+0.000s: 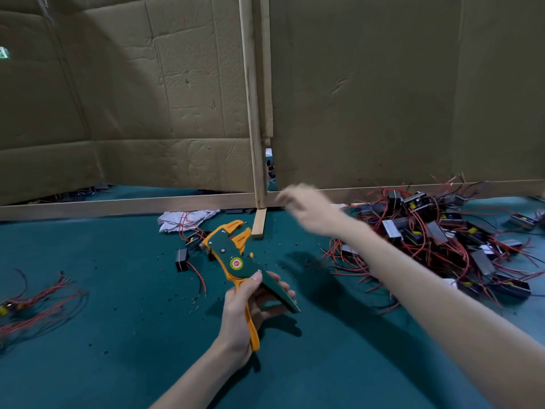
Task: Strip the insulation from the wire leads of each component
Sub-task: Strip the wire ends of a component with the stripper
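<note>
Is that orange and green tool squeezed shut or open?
Open: the wire stripper has its two handles splayed apart in the left hand, unsqueezed.

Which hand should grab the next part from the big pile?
The right hand: it seems empty, though blurred, and hovers beside the pile of wired components. The left hand holds the wire stripper.

You are at a makeshift workshop station: a green-felted bench [118, 335] walled with cardboard sheets [383, 98] on wooden battens [254, 128], wired components [436, 231] heaped at its right edge, red wire leads [38, 299] at its left edge, insulation crumbs [194, 302] scattered, a wire stripper [233, 255] in your left hand [239, 317].
</note>
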The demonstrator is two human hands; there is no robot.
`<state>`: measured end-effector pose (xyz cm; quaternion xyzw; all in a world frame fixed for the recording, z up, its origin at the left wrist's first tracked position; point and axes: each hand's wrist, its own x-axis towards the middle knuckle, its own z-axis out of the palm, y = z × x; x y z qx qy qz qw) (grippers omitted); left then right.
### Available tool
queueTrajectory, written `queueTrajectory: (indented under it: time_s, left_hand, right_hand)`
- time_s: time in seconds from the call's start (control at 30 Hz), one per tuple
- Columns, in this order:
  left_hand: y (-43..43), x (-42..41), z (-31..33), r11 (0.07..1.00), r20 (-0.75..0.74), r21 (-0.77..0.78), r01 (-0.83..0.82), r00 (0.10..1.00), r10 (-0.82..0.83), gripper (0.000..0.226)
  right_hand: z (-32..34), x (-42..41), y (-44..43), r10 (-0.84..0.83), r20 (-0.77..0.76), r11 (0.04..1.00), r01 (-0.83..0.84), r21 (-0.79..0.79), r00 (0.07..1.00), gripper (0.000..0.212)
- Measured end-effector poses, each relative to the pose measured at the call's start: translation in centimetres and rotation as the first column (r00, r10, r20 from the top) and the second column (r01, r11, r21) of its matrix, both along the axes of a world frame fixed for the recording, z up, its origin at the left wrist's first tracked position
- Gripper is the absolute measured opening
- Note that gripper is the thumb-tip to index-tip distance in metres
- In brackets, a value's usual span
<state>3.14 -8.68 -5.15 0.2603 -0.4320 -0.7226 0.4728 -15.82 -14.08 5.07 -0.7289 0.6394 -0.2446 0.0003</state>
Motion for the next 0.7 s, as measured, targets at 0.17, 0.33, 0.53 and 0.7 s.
queueTrajectory:
  time_s: [0.17, 0.33, 0.53, 0.7]
  left_hand:
    - [-0.4, 0.1, 0.4, 0.984, -0.033, -0.029, -0.177, 0.984, 0.176, 0.036]
    - [-0.6, 0.3, 0.4, 0.968, -0.069, -0.017, -0.25, 0.966, 0.248, 0.029]
    - [-0.4, 0.1, 0.4, 0.964, -0.037, -0.017, -0.265, 0.964, 0.264, 0.03]
    - [-0.6, 0.3, 0.2, 0.956, -0.064, -0.026, -0.291, 0.955, 0.289, 0.026]
  right_hand:
    - [-5.1, 6.8, -1.3, 0.143, 0.429, 0.796, -0.362, 0.485, 0.892, 0.044]
    - [-6.4, 8.7, -2.4, -0.021, 0.448, 0.769, -0.272, 0.579, 0.894, 0.045]
    - [-5.8, 6.1, -0.7, 0.059, 0.36, 0.929, -0.183, 0.322, 0.931, 0.025]
    - [-4.7, 2.0, 1.9, -0.014, 0.33, 0.996, -0.017, 0.093, 0.944, 0.041]
